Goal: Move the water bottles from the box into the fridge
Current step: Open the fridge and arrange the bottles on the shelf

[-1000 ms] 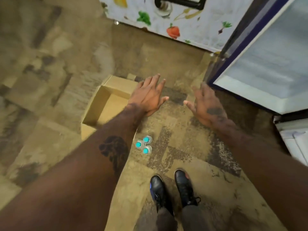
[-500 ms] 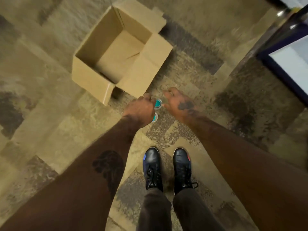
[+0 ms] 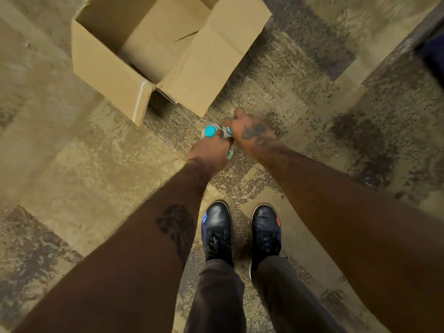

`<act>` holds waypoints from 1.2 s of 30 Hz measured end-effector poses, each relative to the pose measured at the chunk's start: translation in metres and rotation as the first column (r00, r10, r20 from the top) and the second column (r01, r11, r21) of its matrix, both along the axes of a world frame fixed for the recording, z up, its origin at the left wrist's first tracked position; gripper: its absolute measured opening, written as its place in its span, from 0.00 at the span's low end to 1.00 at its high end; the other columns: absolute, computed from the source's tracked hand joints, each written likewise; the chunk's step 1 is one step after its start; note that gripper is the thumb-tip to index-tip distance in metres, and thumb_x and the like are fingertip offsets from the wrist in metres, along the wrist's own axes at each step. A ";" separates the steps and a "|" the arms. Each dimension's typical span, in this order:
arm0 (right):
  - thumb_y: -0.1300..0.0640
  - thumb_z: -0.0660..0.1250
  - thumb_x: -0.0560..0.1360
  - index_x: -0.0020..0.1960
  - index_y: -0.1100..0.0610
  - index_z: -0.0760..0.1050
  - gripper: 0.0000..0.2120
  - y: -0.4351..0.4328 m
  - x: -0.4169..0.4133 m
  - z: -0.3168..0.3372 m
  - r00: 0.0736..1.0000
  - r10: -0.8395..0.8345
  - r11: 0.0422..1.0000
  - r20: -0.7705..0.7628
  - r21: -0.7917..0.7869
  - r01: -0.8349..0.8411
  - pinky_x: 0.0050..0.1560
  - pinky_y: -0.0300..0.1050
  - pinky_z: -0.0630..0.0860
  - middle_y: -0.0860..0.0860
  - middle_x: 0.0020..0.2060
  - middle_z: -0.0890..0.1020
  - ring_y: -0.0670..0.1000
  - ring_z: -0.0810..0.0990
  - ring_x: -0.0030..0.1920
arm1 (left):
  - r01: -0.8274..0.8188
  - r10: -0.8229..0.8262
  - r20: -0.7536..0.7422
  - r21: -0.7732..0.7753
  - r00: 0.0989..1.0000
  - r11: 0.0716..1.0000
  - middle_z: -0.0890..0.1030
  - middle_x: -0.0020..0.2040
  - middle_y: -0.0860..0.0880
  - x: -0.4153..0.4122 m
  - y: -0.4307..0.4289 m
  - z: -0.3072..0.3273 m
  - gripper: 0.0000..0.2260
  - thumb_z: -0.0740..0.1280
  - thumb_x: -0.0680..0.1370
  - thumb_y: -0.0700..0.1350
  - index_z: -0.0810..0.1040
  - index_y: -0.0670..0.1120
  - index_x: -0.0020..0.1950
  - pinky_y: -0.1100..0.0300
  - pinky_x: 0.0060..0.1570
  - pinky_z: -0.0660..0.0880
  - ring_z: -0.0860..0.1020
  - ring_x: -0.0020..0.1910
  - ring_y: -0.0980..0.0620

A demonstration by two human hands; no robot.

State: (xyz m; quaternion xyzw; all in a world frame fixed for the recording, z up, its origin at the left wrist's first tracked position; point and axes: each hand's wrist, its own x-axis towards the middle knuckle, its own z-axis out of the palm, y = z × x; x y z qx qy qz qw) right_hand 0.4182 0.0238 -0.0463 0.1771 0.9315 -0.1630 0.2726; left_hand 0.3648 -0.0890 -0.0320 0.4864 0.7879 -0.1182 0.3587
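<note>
Teal-capped bottles [image 3: 211,131] sit mostly hidden under gripping hands [image 3: 211,151] [image 3: 249,134].

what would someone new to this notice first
The bright teal caps of the water bottles stand out on the carpet at centre, where the left hand and right hand grip them. Just beyond, at upper left, sits an open cardboard box with no bottles showing inside. A pair of black shoes stands at bottom centre.
</note>
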 end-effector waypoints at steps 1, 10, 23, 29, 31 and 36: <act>0.62 0.70 0.75 0.67 0.57 0.69 0.22 0.001 -0.001 0.001 1.000 -0.003 1.000 -0.007 0.004 0.003 0.48 0.49 0.81 0.58 0.60 0.70 0.54 0.79 0.48 | 0.012 -0.012 -0.011 0.014 1.000 1.000 0.73 0.62 0.42 0.000 0.001 -0.002 0.18 0.65 0.79 0.44 0.70 0.43 0.68 0.46 0.49 0.80 0.80 0.51 0.40; 0.63 0.69 0.75 0.62 0.56 0.75 0.16 0.048 0.023 0.045 0.965 -0.262 0.964 -0.033 -0.051 0.260 0.45 0.45 0.77 0.57 0.57 0.71 0.57 0.79 0.49 | 0.005 -0.009 0.041 0.089 0.999 0.996 0.74 0.62 0.43 0.001 0.034 0.050 0.14 0.65 0.79 0.44 0.76 0.42 0.64 0.50 0.51 0.77 0.79 0.53 0.42; 0.58 0.71 0.72 0.55 0.55 0.81 0.11 0.181 0.106 0.284 0.753 -0.642 0.767 -0.146 -0.128 0.629 0.45 0.37 0.68 0.52 0.48 0.79 0.49 0.75 0.46 | 0.182 -0.197 0.018 0.304 0.980 0.935 0.82 0.50 0.44 -0.028 0.170 0.283 0.14 0.71 0.73 0.51 0.80 0.47 0.55 0.53 0.46 0.77 0.79 0.47 0.43; 0.55 0.73 0.72 0.54 0.49 0.81 0.11 0.224 0.167 0.395 0.654 -0.723 0.690 -0.223 -0.175 0.702 0.45 0.39 0.69 0.49 0.48 0.78 0.48 0.76 0.48 | 0.330 -0.350 -0.015 0.373 0.937 0.867 0.83 0.54 0.46 0.000 0.248 0.395 0.13 0.72 0.74 0.48 0.82 0.50 0.58 0.58 0.47 0.74 0.80 0.51 0.44; 0.57 0.73 0.71 0.52 0.49 0.81 0.09 0.237 0.190 0.422 0.611 -0.756 0.653 -0.234 -0.221 0.724 0.43 0.40 0.70 0.48 0.48 0.78 0.48 0.77 0.48 | 0.367 -0.390 -0.026 0.399 0.920 0.840 0.83 0.55 0.46 0.019 0.274 0.424 0.13 0.72 0.74 0.47 0.82 0.50 0.58 0.56 0.51 0.76 0.80 0.52 0.44; 0.60 0.75 0.70 0.48 0.52 0.82 0.08 0.270 0.252 0.469 0.562 -0.787 0.614 -0.252 -0.248 0.749 0.43 0.37 0.68 0.46 0.45 0.75 0.46 0.74 0.47 | 0.418 -0.453 -0.027 0.436 0.891 0.797 0.83 0.55 0.47 0.077 0.333 0.474 0.14 0.73 0.75 0.46 0.82 0.48 0.60 0.59 0.50 0.75 0.80 0.49 0.49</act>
